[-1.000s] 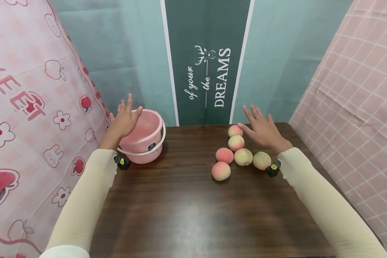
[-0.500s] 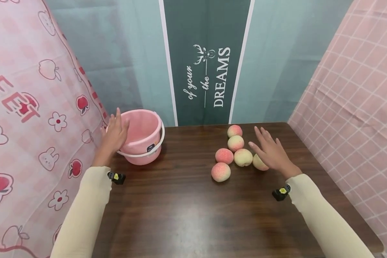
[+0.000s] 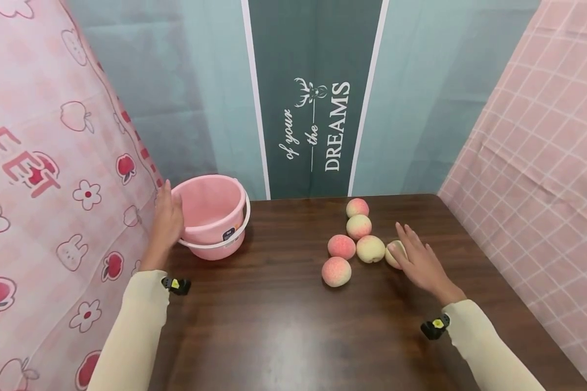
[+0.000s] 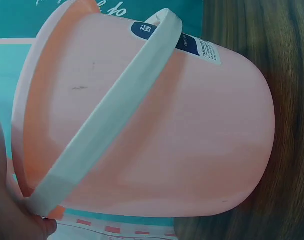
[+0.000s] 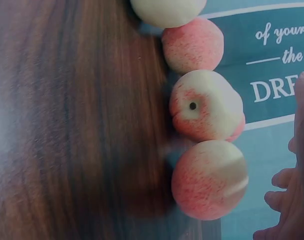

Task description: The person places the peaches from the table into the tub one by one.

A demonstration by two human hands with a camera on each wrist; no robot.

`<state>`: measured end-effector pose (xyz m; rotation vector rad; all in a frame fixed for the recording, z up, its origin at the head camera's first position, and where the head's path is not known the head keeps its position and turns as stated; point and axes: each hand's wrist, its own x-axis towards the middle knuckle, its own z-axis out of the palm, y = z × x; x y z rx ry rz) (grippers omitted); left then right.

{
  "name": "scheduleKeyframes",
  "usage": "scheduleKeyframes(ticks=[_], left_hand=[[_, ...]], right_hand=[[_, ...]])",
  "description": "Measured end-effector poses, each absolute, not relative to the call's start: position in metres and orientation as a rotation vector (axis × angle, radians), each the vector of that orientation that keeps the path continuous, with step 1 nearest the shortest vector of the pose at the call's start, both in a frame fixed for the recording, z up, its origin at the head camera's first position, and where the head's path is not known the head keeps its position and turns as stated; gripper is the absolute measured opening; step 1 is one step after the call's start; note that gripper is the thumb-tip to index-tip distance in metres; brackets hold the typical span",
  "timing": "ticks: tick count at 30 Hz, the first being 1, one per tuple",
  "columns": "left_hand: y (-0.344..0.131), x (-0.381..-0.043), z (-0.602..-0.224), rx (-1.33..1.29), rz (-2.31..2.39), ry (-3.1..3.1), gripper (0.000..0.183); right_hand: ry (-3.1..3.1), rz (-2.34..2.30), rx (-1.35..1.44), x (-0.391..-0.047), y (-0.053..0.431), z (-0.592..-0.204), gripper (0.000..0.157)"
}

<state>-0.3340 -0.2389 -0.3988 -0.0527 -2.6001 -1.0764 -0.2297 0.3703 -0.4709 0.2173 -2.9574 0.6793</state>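
Note:
A pink bucket (image 3: 207, 202) with a white handle (image 4: 107, 115) stands upright at the back left of the table. My left hand (image 3: 167, 227) is at its left rim, fingers straight; in the left wrist view the thumb side overlaps the handle's end. Several pink-and-cream peaches lie in a loose cluster right of the middle, among them a red one (image 3: 341, 247) and a pale one (image 3: 370, 248). My right hand (image 3: 424, 267), fingers extended, is over the rightmost peach (image 5: 209, 180) and partly hides it in the head view. Nothing is in its grasp.
The dark wood table (image 3: 283, 315) stretches in front of both arms. Behind it hangs a teal cloth (image 3: 406, 98) with lettering. A pink printed curtain (image 3: 102, 228) borders the left side, close to the bucket, and a pink checked cloth (image 3: 533, 163) the right.
My left hand has come down and back to the bucket's left rim. My right hand has dropped and drawn back to the rightmost peach. Bucket and peaches keep their places.

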Motion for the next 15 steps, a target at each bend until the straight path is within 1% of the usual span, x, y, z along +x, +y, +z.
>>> scheduleKeyframes(ticks=[4, 11, 15], left_hand=[[-0.243, -0.338, -0.404, -0.042, -1.204, -2.484, 0.065], [-0.252, -0.342, -0.411, -0.009, -1.333, -2.410, 0.065], [-0.255, -0.341, -0.417, -0.012, -1.400, -2.388, 0.059]], right_hand=[[-2.940, 0.671, 0.217, -0.228, 0.375, -0.473, 0.074], [-2.936, 0.705, 0.229, -0.224, 0.382, -0.480, 0.074], [-2.913, 0.713, 0.239, -0.223, 0.384, -0.485, 0.071]])
